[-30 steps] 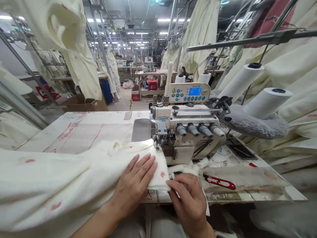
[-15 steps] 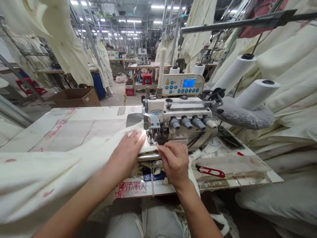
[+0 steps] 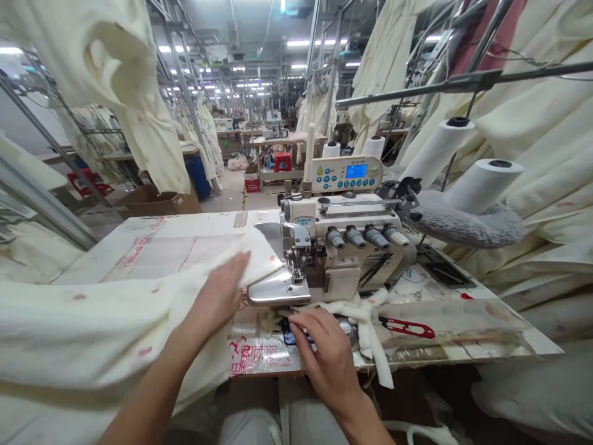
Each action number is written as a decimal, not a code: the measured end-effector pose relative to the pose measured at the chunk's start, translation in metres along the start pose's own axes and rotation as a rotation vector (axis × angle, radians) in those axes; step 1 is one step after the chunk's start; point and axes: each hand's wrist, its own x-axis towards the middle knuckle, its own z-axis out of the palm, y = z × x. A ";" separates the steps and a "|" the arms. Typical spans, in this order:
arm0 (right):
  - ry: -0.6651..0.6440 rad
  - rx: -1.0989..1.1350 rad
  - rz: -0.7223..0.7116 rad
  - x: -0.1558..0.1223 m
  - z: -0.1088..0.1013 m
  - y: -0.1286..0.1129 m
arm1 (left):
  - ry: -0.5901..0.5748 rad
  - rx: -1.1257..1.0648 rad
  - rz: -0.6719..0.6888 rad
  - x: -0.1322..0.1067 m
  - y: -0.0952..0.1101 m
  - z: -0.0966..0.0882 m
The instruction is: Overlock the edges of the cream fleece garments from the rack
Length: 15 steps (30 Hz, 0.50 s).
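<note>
Both forearms come in bare below the sewing machine (image 3: 343, 247), no sleeves, no watch, no rings on the left hand (image 3: 217, 300) or right hand (image 3: 327, 355); pale grey trousers cover the lap beneath.

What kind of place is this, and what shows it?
Most likely a garment factory floor: an overlock sewing machine with a control panel on the worktable, cream garments hanging from overhead rails, and more sewing stations in rows behind.

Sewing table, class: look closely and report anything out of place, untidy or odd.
Loose cream fabric trimmings lie heaped on the table in front of the sewing machine, trailing over the table edge. The red thread snips lie partly among them. Nothing looks damaged.
</note>
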 end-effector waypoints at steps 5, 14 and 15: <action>-0.117 0.297 0.361 0.003 0.012 0.002 | -0.178 -0.227 -0.208 -0.073 0.026 -0.007; 0.293 0.688 0.818 0.001 -0.004 0.039 | -0.119 -0.190 0.274 -0.044 0.114 0.004; 0.277 0.567 0.750 -0.009 -0.010 0.046 | -0.063 -0.212 0.290 -0.045 0.108 0.001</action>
